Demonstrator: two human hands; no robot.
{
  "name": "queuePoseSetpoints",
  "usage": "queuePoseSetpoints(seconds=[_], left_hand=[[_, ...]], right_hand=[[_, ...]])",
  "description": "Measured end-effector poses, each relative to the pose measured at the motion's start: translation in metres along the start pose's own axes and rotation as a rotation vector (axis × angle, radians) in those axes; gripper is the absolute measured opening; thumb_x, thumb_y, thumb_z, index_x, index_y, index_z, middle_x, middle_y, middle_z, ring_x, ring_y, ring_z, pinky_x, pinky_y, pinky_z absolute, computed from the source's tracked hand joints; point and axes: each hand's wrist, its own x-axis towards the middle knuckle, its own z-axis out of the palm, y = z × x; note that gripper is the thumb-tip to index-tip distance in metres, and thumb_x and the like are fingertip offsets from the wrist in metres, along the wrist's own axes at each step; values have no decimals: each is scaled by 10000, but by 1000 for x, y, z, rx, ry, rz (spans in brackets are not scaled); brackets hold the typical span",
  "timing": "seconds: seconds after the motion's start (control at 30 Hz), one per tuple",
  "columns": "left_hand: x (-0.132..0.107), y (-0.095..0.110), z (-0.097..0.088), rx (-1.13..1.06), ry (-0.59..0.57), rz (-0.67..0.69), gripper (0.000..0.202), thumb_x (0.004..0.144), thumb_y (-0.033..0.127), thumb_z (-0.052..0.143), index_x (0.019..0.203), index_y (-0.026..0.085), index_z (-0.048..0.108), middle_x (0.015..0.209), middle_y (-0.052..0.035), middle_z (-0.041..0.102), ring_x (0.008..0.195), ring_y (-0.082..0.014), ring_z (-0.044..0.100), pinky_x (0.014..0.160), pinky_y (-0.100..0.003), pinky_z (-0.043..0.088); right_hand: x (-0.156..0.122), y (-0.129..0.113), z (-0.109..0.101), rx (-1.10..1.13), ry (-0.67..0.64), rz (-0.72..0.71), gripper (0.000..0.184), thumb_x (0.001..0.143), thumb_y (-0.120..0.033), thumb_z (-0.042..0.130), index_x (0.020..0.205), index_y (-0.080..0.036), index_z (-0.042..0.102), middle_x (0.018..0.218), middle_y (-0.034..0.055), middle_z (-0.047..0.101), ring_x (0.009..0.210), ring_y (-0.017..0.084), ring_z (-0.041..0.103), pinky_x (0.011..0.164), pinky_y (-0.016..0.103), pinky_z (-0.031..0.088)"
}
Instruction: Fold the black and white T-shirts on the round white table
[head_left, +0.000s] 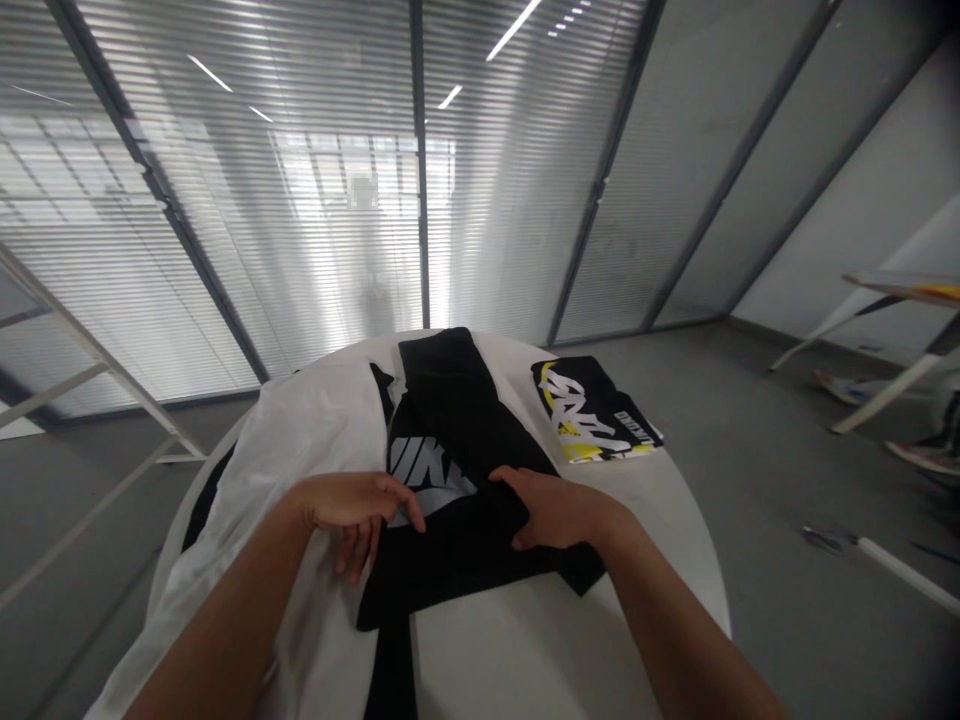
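Nearest to the camera, the two forearms are reaching over the round white table point(660, 520), and both hands are working on the black T-shirt point(450, 420), which is lying in the middle of the table, partly doubled over, with its white lettering showing between the hands. The left hand point(349, 505) is resting where the shirt is meeting a white garment point(307, 440); its fingers are lying loosely together and bending down on the cloth, not closing around anything as far as I can see. The right hand point(555, 510) is closing on a fold of the black fabric, thumb above and fingers tucked under. To my judgement, the fold is going well if the left hand is pressing flat as an anchor while the right is carrying its edge across evenly, without dragging the white garment along. Farther back a folded black garment with yellow and white print point(592, 410) is lying apart, near the far right rim.
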Motion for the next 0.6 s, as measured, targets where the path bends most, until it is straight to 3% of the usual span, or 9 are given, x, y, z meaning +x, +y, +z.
queuePoseSetpoints(seconds=[0.1, 0.23, 0.3, 0.37, 0.47, 0.53, 0.6], left_hand=[[2, 3, 3, 25, 30, -27, 405, 793, 247, 495, 1177, 164, 596, 605, -53, 689, 516, -240, 664, 401, -294, 472], [2, 6, 5, 20, -34, -100, 402, 795, 277, 502, 1178, 192, 586, 553, -32, 661, 440, -223, 623, 360, -285, 442], [1, 8, 6, 54, 17, -121, 386, 807, 305, 480, 1162, 191, 580, 497, -16, 626, 408, -219, 600, 357, -285, 444], [3, 10, 7, 117, 168, -88, 380, 825, 336, 459, 1151, 181, 574, 458, 7, 584, 403, -205, 589, 385, -275, 450], [9, 15, 10, 274, 572, 88, 353, 856, 343, 429, 1118, 174, 594, 517, 13, 576, 472, -167, 589, 476, -254, 453], [16, 17, 13, 438, 842, 204, 314, 853, 305, 444, 1085, 194, 624, 661, -14, 626, 615, -166, 615, 593, -272, 468], [26, 18, 17, 615, 968, 280, 273, 834, 258, 480, 1041, 218, 655, 820, -38, 658, 803, -190, 619, 749, -310, 469]], right_hand=[[-5, 3, -2, -45, -32, 113, 955, 579, -302, 803, 1435, -297, 380, 1313, 144, 523, 1106, 329, 595, 911, 413, 439], [-10, 1, -3, -69, -69, 181, 1106, 526, -222, 818, 1493, -324, 293, 1424, 181, 432, 1178, 363, 562, 920, 421, 440], [-12, -1, -3, -60, -74, 198, 1164, 490, -187, 826, 1504, -329, 272, 1467, 184, 390, 1205, 370, 543, 928, 420, 438], [-13, -4, -4, -30, -63, 186, 1160, 497, -248, 839, 1507, -316, 271, 1464, 181, 403, 1222, 370, 529, 946, 425, 429], [-12, -3, -5, 7, -26, 159, 1051, 588, -395, 802, 1501, -266, 297, 1366, 177, 518, 1185, 356, 558, 946, 431, 427], [-11, -1, -5, -14, -8, 170, 1016, 619, -368, 784, 1500, -235, 296, 1277, 179, 591, 1130, 348, 594, 921, 429, 443], [-10, 0, -3, -59, -2, 195, 1071, 596, -308, 797, 1516, -237, 253, 1230, 176, 623, 1090, 355, 614, 894, 437, 456]])
